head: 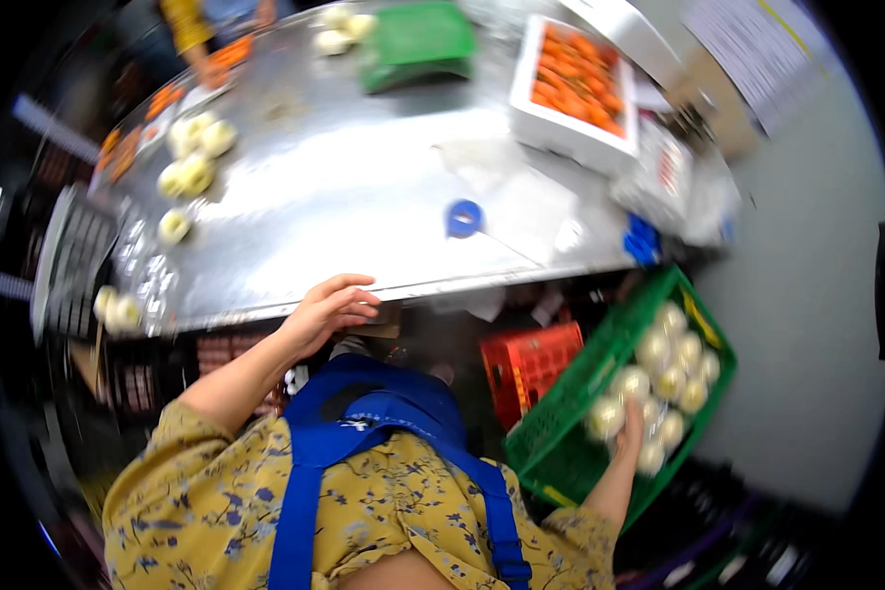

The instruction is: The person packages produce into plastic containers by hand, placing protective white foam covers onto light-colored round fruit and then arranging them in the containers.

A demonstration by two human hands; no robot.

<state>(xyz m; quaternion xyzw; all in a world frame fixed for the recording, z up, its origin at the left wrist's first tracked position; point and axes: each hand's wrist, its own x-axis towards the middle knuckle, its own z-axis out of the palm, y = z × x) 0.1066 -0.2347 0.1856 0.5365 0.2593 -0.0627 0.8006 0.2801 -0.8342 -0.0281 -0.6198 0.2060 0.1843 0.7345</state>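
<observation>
My left hand (335, 310) hovers at the near edge of the steel table (317, 221), its fingers apart and nothing in them. Down at the right, my right hand (632, 428) reaches into a green plastic crate (560, 442). It touches pale round vegetables (667, 369) that look wrapped in clear film. Its fingers are partly hidden among them, so I cannot tell whether it grips any. The crate stands tilted in the picture, its far end close to the table's right corner. Bare crate floor shows at its near-left end.
A blue tape roll (463, 218) lies on the table beside thin plastic sheeting (531, 192). Behind are a white box of carrots (579, 77) and a green container (420, 44). Loose pale vegetables (192, 155) sit left, near another person's hand (210, 74). A red crate (531, 361) stands below.
</observation>
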